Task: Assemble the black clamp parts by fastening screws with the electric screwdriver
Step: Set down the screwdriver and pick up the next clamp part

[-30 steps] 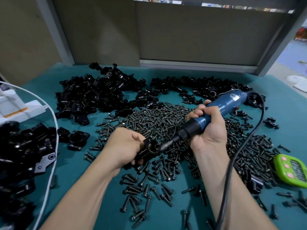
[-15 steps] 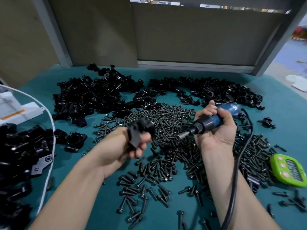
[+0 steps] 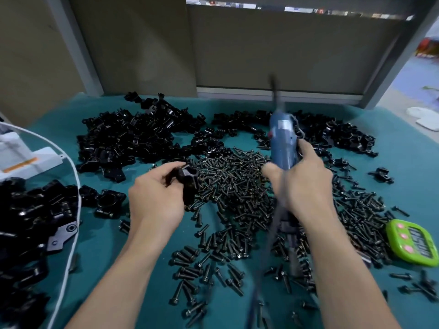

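Much looks left to do: loose clamp parts (image 3: 133, 141) heap at eleven o'clock on the surface (image 3: 99, 238), with screws (image 3: 237, 184) spread at centre. The fingers of the left hand (image 3: 154, 200) grasp one glossy black clamp (image 3: 188, 184) at the screws' nine o'clock edge. The fingers of the right hand (image 3: 306, 186) grasp the blurred blue screwdriver (image 3: 283, 143), held apart from it.

Motion-blurred electric screwdriver (image 3: 283, 143), lower end behind right hand (image 3: 306, 186)

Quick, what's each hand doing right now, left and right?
Left hand: closed, holding a black clamp part.
Right hand: closed around the blue electric screwdriver, which is motion-blurred.
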A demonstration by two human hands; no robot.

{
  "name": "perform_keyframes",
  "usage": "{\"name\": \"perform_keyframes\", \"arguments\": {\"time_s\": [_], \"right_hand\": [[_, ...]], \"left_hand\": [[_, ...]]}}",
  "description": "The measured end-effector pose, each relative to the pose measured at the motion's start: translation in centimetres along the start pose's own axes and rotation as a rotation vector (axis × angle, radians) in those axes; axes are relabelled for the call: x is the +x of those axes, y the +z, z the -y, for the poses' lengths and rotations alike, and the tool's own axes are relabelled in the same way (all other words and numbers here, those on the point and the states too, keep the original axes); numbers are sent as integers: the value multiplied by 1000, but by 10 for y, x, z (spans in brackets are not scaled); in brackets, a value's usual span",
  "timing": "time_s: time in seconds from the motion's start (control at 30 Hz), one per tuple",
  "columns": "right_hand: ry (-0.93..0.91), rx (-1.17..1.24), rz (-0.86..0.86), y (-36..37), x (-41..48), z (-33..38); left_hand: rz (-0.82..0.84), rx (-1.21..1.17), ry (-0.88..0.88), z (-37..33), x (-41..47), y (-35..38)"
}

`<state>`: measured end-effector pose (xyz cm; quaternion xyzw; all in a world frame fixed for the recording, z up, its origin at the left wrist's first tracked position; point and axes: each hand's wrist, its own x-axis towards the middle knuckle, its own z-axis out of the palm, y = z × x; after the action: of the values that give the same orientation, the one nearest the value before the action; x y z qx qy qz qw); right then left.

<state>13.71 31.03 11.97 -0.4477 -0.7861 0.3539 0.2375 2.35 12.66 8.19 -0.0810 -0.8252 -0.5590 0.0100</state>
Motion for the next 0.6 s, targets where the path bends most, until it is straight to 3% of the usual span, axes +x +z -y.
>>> {"name": "perform_keyframes", "arguments": {"time_s": [0.13, 0.27, 0.33, 0.4, 0.5, 0.57, 0.6], "right_hand": [[-4, -411, 46, 4, -3, -9], [-15, -519, 15, 13, -12, -2], [-158, -483, -131, 15, -18, 4], [-301, -166, -152, 17, -28, 14], [-361, 251, 270, 27, -50, 30], [-341, 244, 497, 41, -60, 31], [-321, 251, 515, 48, -62, 30]], "left_hand": [[7, -27, 211, 1, -8, 2], [6, -71, 278, 3, -14, 5], [-27, -103, 269, 3, -14, 5], [-80, -136, 241, 3, -12, 4], [-108, -184, 231, 3, -12, 5], [-97, -205, 227, 5, -11, 5], [-88, -194, 225, 6, -10, 6]]}}
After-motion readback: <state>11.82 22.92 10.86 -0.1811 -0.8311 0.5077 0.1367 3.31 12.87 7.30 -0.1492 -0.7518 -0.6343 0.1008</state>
